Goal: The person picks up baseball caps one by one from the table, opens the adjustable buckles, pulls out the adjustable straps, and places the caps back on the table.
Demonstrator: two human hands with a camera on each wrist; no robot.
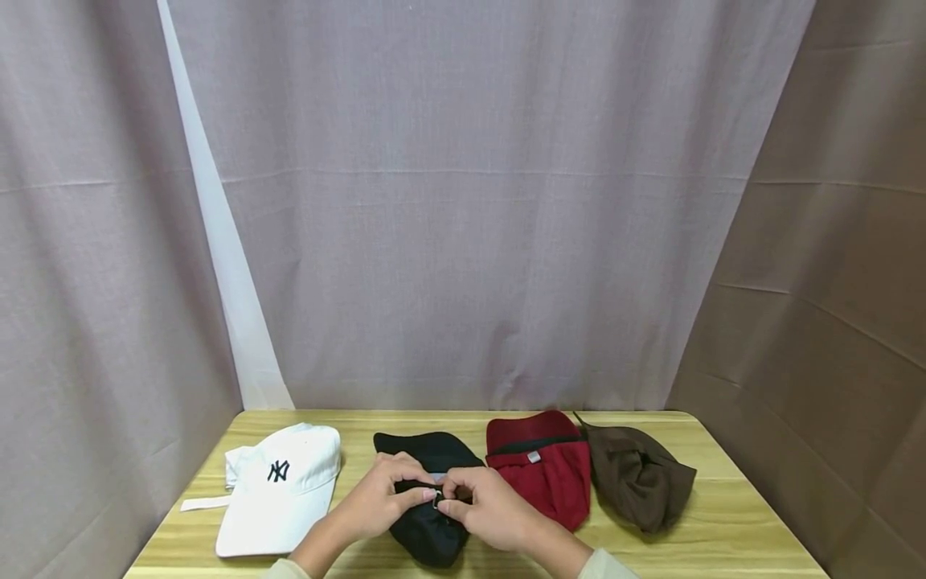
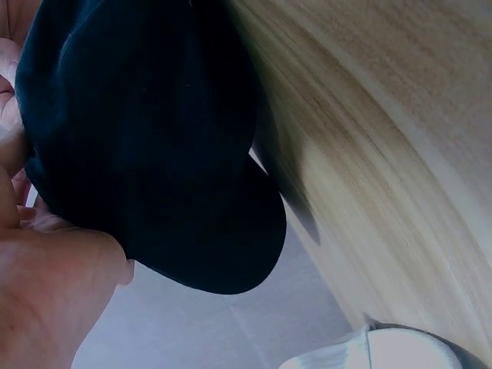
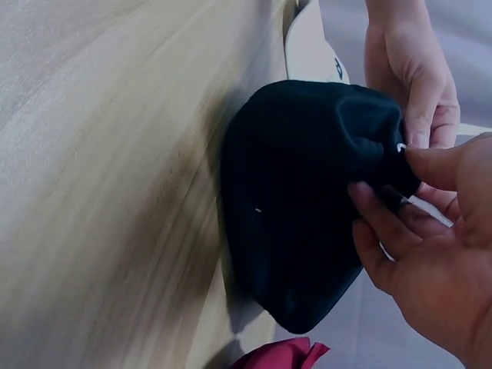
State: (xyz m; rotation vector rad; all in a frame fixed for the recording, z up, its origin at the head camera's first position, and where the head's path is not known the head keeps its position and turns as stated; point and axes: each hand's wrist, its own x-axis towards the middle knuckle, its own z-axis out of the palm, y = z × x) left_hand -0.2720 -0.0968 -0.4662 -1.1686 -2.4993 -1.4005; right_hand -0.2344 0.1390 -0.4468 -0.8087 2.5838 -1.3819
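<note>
A black cap (image 1: 428,540) lies in front of me at the middle of the table's near side, its brim pointing away. My left hand (image 1: 372,497) pinches the cap's back edge between thumb and fingers. From the other side my right hand (image 1: 495,508) pinches the same edge, close by a small metal buckle (image 1: 437,498). In the right wrist view the thumb and fingertips of both hands nearly meet there, with the black crown (image 3: 300,200) bulging beside them. The left wrist view shows the cap's dark fabric (image 2: 146,138) and rounded brim; the strap is mostly hidden behind fingers.
To the left is a white cap (image 1: 278,490) with a dark monogram, its strap trailing sideways. A red cap (image 1: 557,490) lies right of the black one, and a brown hat (image 1: 640,482) with a cord adjoins it. Grey curtains (image 1: 477,241) stand behind the wooden table (image 1: 723,531).
</note>
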